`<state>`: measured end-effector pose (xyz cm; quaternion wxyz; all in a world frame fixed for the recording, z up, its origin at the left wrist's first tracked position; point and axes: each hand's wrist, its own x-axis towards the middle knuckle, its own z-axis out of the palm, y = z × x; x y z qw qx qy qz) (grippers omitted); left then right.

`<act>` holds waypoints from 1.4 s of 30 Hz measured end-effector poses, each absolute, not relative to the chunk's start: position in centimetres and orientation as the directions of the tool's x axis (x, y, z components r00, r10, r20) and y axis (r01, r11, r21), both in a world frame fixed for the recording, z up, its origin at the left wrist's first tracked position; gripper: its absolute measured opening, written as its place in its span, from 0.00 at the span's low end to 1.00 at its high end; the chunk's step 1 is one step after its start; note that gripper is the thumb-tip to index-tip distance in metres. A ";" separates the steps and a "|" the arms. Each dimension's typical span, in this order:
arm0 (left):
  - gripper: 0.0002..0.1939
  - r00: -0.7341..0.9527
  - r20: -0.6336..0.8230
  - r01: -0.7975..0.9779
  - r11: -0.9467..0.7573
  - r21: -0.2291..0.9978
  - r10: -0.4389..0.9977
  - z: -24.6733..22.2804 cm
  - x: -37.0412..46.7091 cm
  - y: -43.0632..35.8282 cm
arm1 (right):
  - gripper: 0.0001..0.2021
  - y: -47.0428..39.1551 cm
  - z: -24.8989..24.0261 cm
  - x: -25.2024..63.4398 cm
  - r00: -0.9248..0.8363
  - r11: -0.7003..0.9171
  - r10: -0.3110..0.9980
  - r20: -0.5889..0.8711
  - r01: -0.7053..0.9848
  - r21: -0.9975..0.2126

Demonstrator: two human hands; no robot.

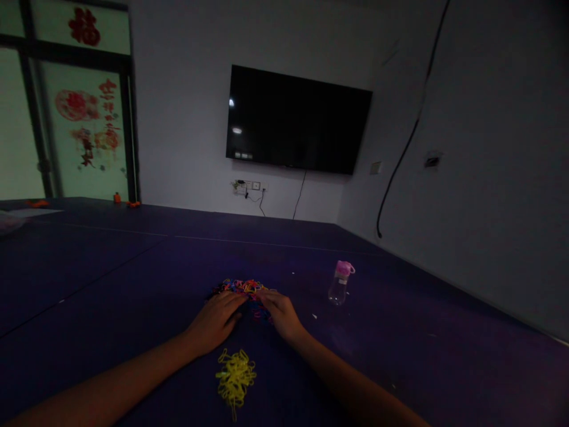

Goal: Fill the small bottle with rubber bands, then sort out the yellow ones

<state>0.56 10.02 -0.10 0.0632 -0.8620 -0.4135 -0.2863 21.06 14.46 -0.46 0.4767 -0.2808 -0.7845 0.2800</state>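
Note:
A pile of small multicoloured bands or clips [249, 287] lies on the dark purple table [146, 284]. My left hand [217, 317] rests over the near left side of this pile, palm down, with its fingers stretched out and the thumb apart. Over the pile's right side lies my right hand [282, 311], its fingers extended towards the left. The two hands nearly meet at the fingertips. Nearer to me, between my forearms, is a separate heap of yellow loops [236, 378], which neither hand touches.
A clear bottle with a pink lid [339, 284] stands right of my right hand. White scraps [315, 316] dot the table. Orange objects [117, 198] sit at the far left edge. A black television [297, 121] hangs on the wall, and a cable [402, 155] hangs at the right.

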 end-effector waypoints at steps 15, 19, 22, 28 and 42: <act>0.25 0.564 0.500 0.709 -0.696 0.114 0.657 -0.4 0.5 10.4 | 0.22 13.8 0.1 20.7 -0.537 0.782 0.600 0.594 0.236 -0.577; 0.25 0.548 0.509 0.713 -0.689 0.133 0.664 -0.7 0.5 10.6 | 0.21 13.8 0.0 20.7 -0.549 0.785 0.597 0.585 0.250 -0.566; 0.25 0.540 0.522 0.713 -0.688 0.133 0.660 -0.6 0.5 10.5 | 0.20 13.8 -0.1 20.6 -0.557 0.793 0.587 0.587 0.251 -0.556; 0.23 0.546 0.536 0.702 -0.701 0.128 0.644 -0.2 0.4 10.2 | 0.16 13.9 -0.4 20.5 -0.534 0.769 0.627 0.568 0.307 -0.560; 0.16 0.532 0.537 0.731 -0.675 0.100 0.655 -0.2 0.2 10.2 | 0.16 13.9 -0.4 20.3 -0.536 0.789 0.613 0.580 0.372 -0.489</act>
